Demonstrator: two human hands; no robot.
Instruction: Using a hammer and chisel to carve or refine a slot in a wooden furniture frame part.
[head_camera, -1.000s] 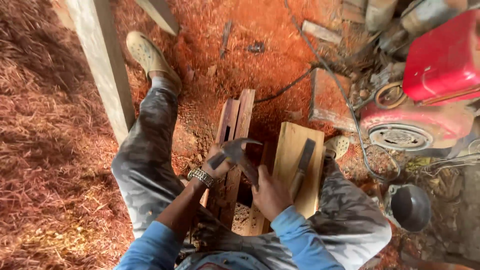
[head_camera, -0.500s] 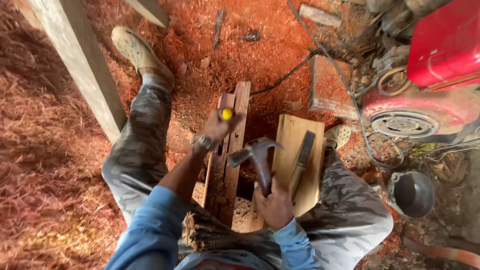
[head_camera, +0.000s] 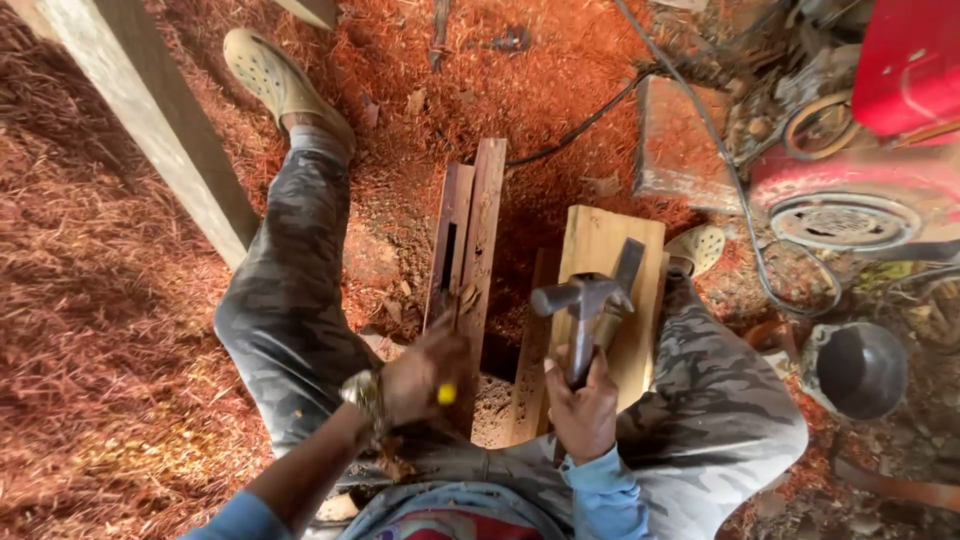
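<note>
At frame centre, the right hand (head_camera: 583, 408) grips a hammer (head_camera: 585, 300), head raised just right of the dark wood strip (head_camera: 470, 250) running up-frame; the left hand (head_camera: 425, 375) pinches a yellow-tipped tool (head_camera: 446, 392) against its near end

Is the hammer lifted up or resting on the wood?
Lifted. The right hand holds the hammer by its handle, head raised above the pale board; whether it touches cannot be told for sure.
</note>
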